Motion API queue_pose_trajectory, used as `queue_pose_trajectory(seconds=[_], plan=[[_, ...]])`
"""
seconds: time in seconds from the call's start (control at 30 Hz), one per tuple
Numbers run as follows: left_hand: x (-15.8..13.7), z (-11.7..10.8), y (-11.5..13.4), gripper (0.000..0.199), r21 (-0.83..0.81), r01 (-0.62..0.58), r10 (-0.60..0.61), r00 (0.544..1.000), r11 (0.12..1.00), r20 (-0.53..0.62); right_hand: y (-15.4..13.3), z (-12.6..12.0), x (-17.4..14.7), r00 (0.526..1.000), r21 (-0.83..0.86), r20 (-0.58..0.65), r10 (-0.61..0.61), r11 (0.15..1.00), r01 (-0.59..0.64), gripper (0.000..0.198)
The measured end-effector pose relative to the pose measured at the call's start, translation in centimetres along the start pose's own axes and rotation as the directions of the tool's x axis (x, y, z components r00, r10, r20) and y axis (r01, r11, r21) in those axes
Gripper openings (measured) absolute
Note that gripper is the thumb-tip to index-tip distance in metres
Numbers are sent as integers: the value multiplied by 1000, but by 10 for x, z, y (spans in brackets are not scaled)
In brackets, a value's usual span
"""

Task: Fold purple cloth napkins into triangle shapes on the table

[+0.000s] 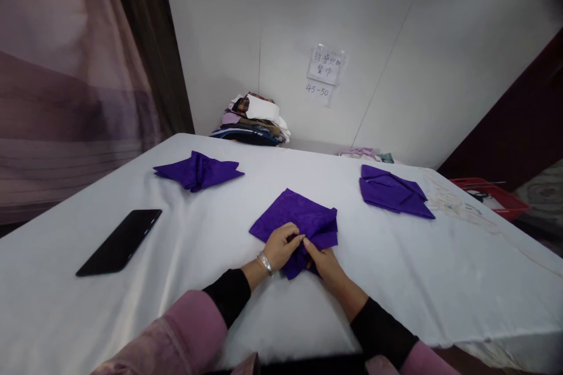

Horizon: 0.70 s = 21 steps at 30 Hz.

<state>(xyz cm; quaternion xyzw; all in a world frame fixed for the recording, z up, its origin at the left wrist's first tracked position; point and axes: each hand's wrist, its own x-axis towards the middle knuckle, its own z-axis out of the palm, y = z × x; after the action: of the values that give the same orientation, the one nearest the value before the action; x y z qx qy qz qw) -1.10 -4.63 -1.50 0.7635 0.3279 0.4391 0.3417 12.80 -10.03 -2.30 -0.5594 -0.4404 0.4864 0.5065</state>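
Note:
A purple cloth napkin (292,214) lies in front of me on the white tablecloth, its near part gathered up and bunched. My left hand (282,246), with a silver bracelet at the wrist, pinches the gathered cloth from the left. From the right, my right hand (321,259) grips the same bunch, and the two thumbs nearly meet. Parts of the fingers are hidden behind the cloth and each other. One folded purple napkin (197,171) sits at the back left with a raised pleat in its middle. Another folded purple napkin (391,190) lies flat at the right.
A black phone (121,242) rests on the tablecloth (197,240) at the left. Behind the table's far edge are a pile of folded clothes (255,119) and a red basket (497,196). Paper notes (324,73) hang on the wall; a curtain (74,88) hangs at left.

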Motion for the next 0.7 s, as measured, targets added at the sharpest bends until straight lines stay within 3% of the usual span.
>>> queue_pose_trajectory(seconds=[0.2, 0.37, 0.47, 0.57, 0.7], plan=[[6, -9, -7, 26, -45, 132, -138, 975, 990, -171, 8, -12, 6, 992, 120, -113, 48, 992, -35, 37], [16, -24, -23, 28, -275, 292, -366, 890, 916, -273, -5, -36, 4, 985, 226, -173, 14, 974, 26, 36], [21, -30, -25, 28, -386, 306, -431, 851, 870, -299, -13, -60, 1, 982, 250, -187, 8, 967, 40, 37], [20, -30, -17, 26, -364, 246, -368, 875, 898, -316, -15, -96, 0, 971, 265, -240, 21, 963, 45, 28], [8, -22, 7, 25, -50, 26, -39, 959, 998, -281, -12, -151, 2, 926, 185, -371, 71, 983, -1, 27]])
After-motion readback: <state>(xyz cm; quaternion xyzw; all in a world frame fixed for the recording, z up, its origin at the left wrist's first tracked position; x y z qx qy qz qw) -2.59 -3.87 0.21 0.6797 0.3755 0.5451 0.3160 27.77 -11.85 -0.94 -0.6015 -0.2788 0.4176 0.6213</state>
